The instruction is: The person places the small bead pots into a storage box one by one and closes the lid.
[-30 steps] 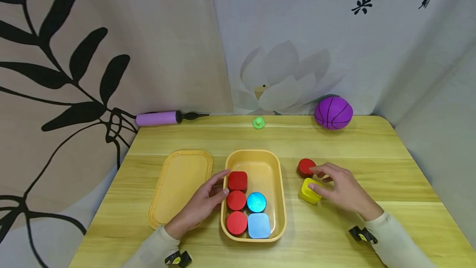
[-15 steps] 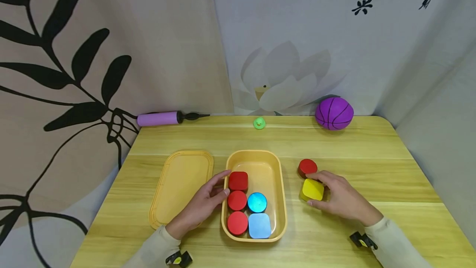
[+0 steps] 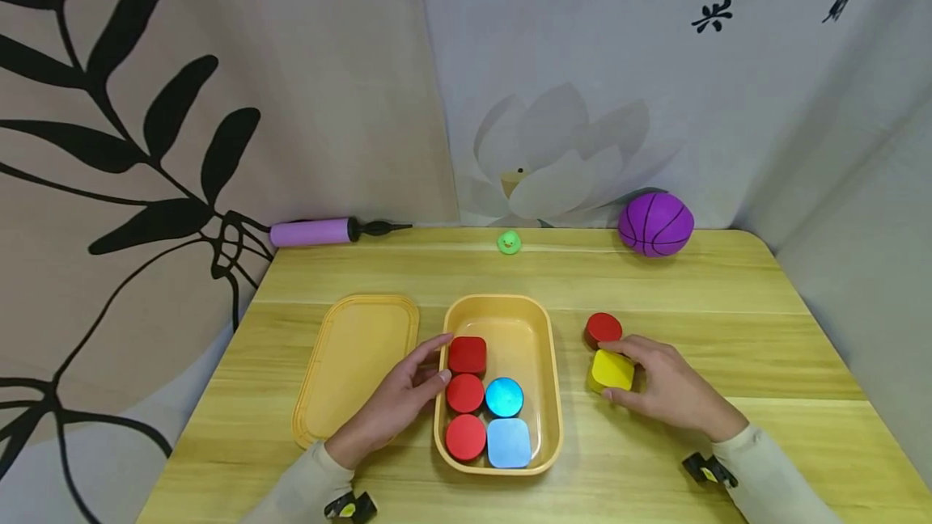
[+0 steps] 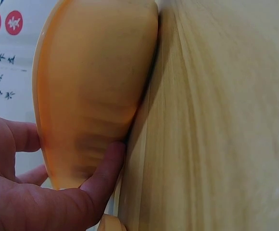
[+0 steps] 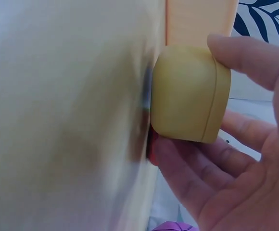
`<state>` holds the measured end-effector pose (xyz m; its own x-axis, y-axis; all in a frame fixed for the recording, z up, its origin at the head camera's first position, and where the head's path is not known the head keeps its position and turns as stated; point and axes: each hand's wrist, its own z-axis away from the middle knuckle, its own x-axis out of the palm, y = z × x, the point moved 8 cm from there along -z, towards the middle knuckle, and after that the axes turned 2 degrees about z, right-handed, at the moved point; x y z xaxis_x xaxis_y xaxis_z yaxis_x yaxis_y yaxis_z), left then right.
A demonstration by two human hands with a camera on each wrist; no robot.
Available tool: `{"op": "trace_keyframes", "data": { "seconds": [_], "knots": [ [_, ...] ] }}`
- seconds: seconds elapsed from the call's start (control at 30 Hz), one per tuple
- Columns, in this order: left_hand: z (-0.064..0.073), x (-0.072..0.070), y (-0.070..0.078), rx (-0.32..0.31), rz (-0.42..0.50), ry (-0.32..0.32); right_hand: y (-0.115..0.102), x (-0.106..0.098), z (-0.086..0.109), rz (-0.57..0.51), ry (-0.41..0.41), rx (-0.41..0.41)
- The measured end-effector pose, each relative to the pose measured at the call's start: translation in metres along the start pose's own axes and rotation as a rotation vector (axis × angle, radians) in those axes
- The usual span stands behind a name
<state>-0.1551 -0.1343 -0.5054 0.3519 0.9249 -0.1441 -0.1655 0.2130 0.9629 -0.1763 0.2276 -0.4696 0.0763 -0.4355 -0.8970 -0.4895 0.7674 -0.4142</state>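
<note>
The fingers and thumb of my right hand [image 3: 670, 386] pinch a yellow rounded-square block [image 3: 612, 371], which shows a seam line in the right wrist view. Close behind it on the table is a red round block [image 3: 603, 330]. My left hand [image 3: 396, 403] rests against the left wall of a yellow-orange rectangular box [image 3: 555, 395], with fingertips at its rim. The left wrist view shows its fingers touching the box's outer wall [image 4: 91, 72]. Inside the box are a red square block [image 3: 467, 355], two red round blocks [image 3: 464, 394], a blue round block [image 3: 504, 398] and a light blue square block [image 3: 509, 443].
A matching flat lid [image 3: 357, 362] lies left of the box, partly behind the left hand. Along the table's back edge are a purple hand pump [image 3: 313, 232], a small green ball with a face [image 3: 509, 242] and a purple basketball-patterned ball [image 3: 655, 224].
My right hand has closed around the yellow block and tilted it slightly, staying beside the red round block. My left hand and the box have stayed in place.
</note>
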Motion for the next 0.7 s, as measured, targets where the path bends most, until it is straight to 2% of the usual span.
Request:
{"op": "trace_keyframes", "data": {
  "seconds": [0.37,0.7],
  "knots": [
    [-0.001,0.0,0.0,0.006,0.009,-0.009,-0.01,-0.017,-0.006,-0.054,0.028,0.017],
    [-0.001,0.0,-0.001,-0.002,0.019,-0.012,-0.024,-0.029,-0.025,-0.103,0.091,-0.064]
  ]
}}
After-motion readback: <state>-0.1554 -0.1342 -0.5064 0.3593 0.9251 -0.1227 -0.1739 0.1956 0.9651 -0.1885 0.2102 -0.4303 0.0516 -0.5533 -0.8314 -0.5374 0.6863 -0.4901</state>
